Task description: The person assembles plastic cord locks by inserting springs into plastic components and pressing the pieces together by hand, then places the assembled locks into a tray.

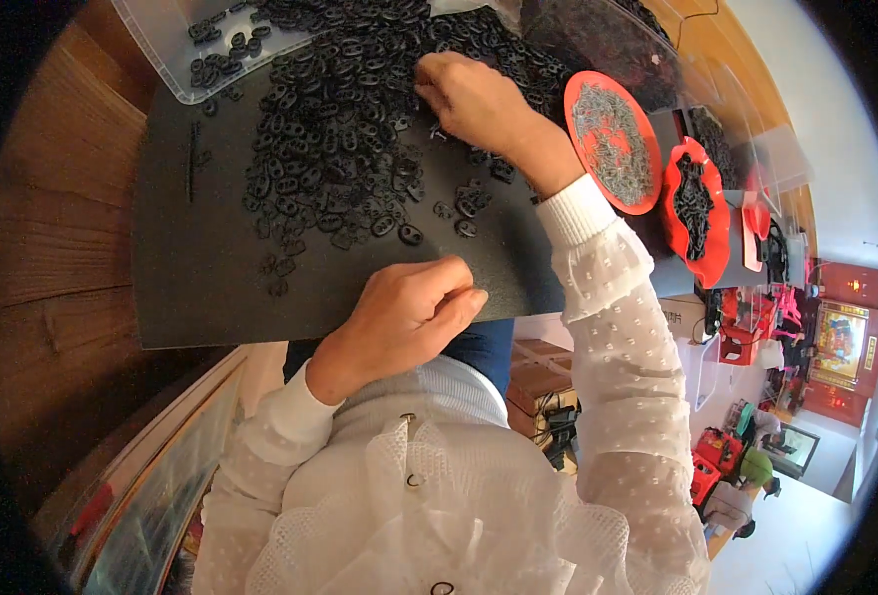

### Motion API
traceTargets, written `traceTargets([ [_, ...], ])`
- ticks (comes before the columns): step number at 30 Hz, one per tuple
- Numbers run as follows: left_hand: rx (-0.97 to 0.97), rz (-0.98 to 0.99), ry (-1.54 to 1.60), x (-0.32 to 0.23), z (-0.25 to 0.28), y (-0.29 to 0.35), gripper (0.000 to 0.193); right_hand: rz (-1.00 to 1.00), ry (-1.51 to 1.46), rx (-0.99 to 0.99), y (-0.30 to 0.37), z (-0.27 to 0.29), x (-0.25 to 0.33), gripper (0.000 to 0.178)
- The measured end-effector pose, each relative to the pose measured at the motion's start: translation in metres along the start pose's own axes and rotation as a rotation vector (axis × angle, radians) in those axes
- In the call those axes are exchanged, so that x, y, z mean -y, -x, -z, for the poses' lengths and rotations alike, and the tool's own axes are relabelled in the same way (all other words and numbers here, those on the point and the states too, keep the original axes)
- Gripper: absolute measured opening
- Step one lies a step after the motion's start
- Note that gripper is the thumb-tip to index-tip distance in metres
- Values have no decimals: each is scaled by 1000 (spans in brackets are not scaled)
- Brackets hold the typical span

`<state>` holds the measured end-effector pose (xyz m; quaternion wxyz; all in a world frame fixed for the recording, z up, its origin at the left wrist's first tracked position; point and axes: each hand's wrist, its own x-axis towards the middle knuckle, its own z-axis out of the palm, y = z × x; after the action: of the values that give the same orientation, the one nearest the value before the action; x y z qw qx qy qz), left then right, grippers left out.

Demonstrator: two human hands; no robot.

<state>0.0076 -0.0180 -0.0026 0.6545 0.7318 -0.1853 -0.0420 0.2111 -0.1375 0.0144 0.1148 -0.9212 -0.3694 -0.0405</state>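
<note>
A big heap of small black plastic pieces (345, 119) lies on a dark mat (201, 268) over a wooden table. My right hand (474, 99) reaches into the far side of the heap, fingers curled down among the pieces; what it grips is hidden. My left hand (409, 312) rests at the mat's near edge with its fingers curled in, and whether it holds a piece cannot be seen. A few loose pieces (409, 234) lie between the two hands.
A clear plastic bin (176, 55) with more black pieces stands at the far left. To the right are a red dish of thin metal pins (613, 139) and a red tray of black parts (697, 203). The wooden table (52, 248) shows at the left.
</note>
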Motion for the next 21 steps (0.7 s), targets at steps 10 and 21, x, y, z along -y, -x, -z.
traceTargets([
  [10,24,-29,-4,0,5,3,17,20,-71,102,49,42,-2,15],
  [21,21,-12,7,0,5,3,17,50,-65,55,51,24,6,16],
])
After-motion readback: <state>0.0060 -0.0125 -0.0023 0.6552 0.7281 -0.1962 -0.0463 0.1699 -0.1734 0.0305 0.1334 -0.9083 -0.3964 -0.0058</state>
